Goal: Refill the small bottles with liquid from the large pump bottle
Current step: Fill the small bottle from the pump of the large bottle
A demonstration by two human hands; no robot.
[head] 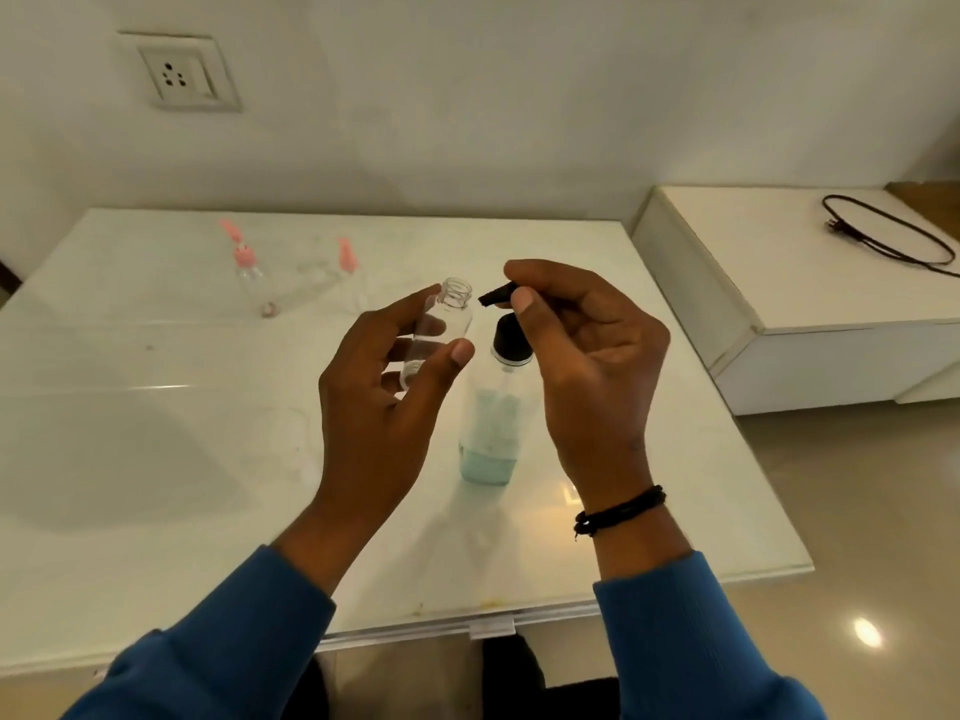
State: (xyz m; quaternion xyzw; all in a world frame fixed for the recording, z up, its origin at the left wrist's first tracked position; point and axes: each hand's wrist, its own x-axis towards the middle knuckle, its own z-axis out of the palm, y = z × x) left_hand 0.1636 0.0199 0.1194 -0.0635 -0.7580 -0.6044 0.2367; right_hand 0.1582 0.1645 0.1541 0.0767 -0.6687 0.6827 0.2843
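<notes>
The left hand (387, 387) holds a small clear bottle (439, 332) off the table, its thumb and fingers curled round the body; the bottle is uncapped, tilted slightly, its open mouth up and just beside the black nozzle (496, 295); whether any liquid is inside cannot be told. The right hand (587, 356) sits over the pump head of the pump bottle (493, 418), thumb and forefinger closed on the black top, the other fingers curled behind; the pump bottle stands upright on the white table (156, 433), with a shallow layer of blue-green liquid at its base. At the far side of the table, well apart from the hands, are 2 more small bottles (254, 283) with pink caps (243, 254), blurred; one more pink cap (347, 254) stands near them. A black cord (893, 236) lies on the white cabinet (779, 283) to the right; a wall socket (176, 72) is on the wall behind. A black band (618, 511) circles the right wrist; both sleeves are blue.
</notes>
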